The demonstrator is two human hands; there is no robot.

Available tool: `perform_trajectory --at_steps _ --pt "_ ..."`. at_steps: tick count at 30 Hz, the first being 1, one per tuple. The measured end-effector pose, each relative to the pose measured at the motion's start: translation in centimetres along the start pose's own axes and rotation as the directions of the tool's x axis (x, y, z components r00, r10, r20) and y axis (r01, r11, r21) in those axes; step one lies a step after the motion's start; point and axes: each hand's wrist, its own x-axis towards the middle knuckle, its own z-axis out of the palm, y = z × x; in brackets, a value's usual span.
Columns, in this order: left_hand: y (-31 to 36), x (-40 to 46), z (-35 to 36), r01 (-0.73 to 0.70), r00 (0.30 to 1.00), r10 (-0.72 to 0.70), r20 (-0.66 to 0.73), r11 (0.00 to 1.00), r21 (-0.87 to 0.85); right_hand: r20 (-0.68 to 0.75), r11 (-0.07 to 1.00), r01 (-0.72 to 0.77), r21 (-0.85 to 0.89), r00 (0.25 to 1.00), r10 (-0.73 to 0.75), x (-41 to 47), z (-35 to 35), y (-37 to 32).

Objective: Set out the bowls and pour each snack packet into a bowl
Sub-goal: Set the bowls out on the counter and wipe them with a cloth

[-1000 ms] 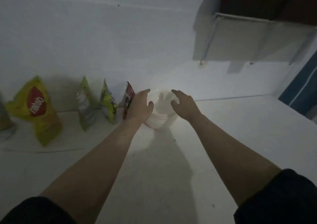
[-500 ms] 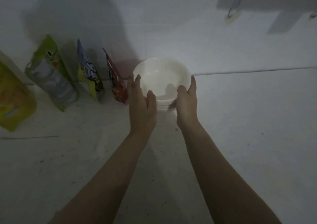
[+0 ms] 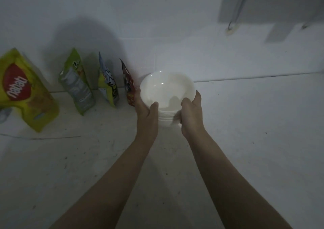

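Note:
A stack of white bowls [image 3: 167, 90] sits near the back wall on the white counter [image 3: 245, 141]. My left hand [image 3: 146, 112] grips the stack's left side, thumb over the top bowl's rim. My right hand [image 3: 191, 114] grips the right side the same way. Several snack packets lean against the wall to the left: a large yellow packet with a red logo [image 3: 24, 91], a green packet [image 3: 77, 83], a blue and yellow packet [image 3: 107, 81] and a red packet [image 3: 128, 84] right beside my left hand.
A grey shelf on metal brackets [image 3: 270, 4] hangs on the wall at the upper right. The scene is dim. A seam crosses the counter at the left [image 3: 52, 137].
Both hands closed around the bowl stack, thumbs now over the top rim. The camera tilted down and shifted, bringing the large yellow packet further into view.

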Motion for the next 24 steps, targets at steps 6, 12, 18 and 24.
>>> perform_trajectory --at_steps 6,12,18,24 --pt "1.7 -5.9 -5.6 -0.040 0.998 0.038 -0.053 0.999 -0.029 0.039 0.998 0.058 -0.005 0.998 -0.057 -8.4 1.4 -0.2" --pt "4.0 -10.5 -15.3 0.026 0.977 -0.051 -0.209 0.992 -0.120 0.102 0.999 0.033 -0.006 0.994 -0.033 -18.4 5.6 0.9" --pt "5.4 -13.8 -28.2 0.034 0.953 -0.068 -0.294 0.992 -0.119 0.216 0.996 -0.081 -0.022 0.973 0.084 -28.3 12.0 3.2" --pt "5.7 -18.9 -40.1 0.036 0.936 -0.080 -0.342 0.990 -0.133 0.336 0.995 -0.080 -0.055 0.937 0.094 -36.9 18.9 6.3"
